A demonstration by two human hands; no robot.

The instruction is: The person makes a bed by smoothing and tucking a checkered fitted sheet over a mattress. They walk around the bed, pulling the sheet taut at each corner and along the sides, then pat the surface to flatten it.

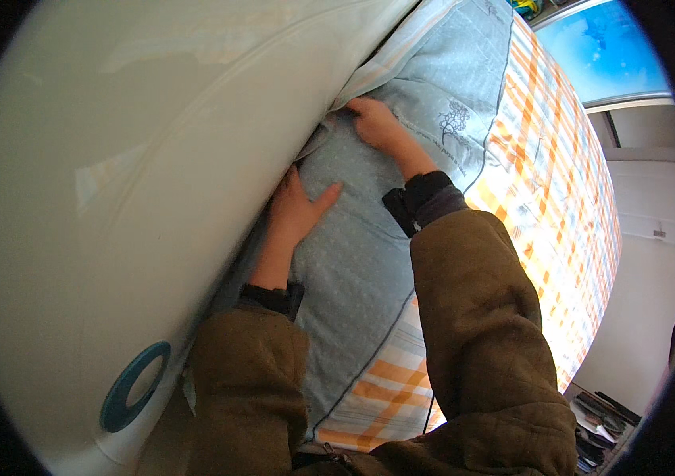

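A grey-blue bed cover (361, 250) with a printed tree and writing lies before me, joined by dark piping to an orange-and-white plaid part (528, 172). Along its left side stands a glossy cream bed panel (153, 160). My left hand (292, 211) lies on the cover with thumb spread wide; its fingers reach into the narrow gap against the panel, where their tips are hidden. Farther along, my right hand (376, 128) pinches a folded edge of the cover close to that gap.
A teal ring (135, 387) sits on the cream panel at lower left. Beyond the plaid side are a bright blue panel (611, 53) and a pale wall or cabinet front (635, 262). Several dark flat items and papers (602, 425) are stacked at lower right.
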